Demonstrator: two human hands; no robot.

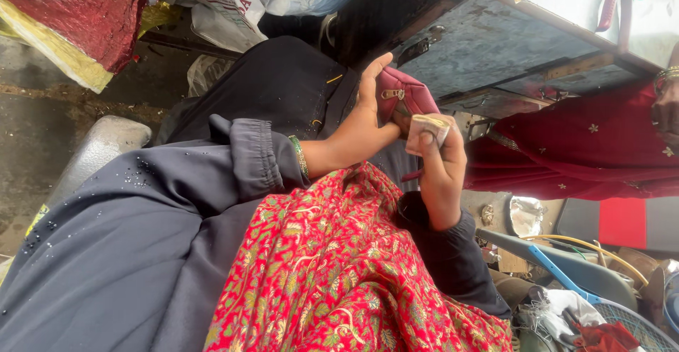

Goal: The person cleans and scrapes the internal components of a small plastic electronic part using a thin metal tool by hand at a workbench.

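Note:
My left hand (364, 115), with a green bangle at the wrist, is shut on a small pink zip pouch (407, 92) and holds it up in front of me. My right hand (440, 179) sits just below it and pinches a folded wad of paper notes (429, 129) at the pouch's mouth. Both arms are in dark grey sleeves. A red floral scarf (339, 267) hangs over my chest and lap.
A worn workbench (495, 41) stands ahead with red-handled tools (612, 2) on top. Another person in a red dress (587, 147) is at the right, one bangled hand (668, 104) showing. Sacks (78, 13) lie upper left, clutter and a blue-framed mesh racket (566, 274) lower right.

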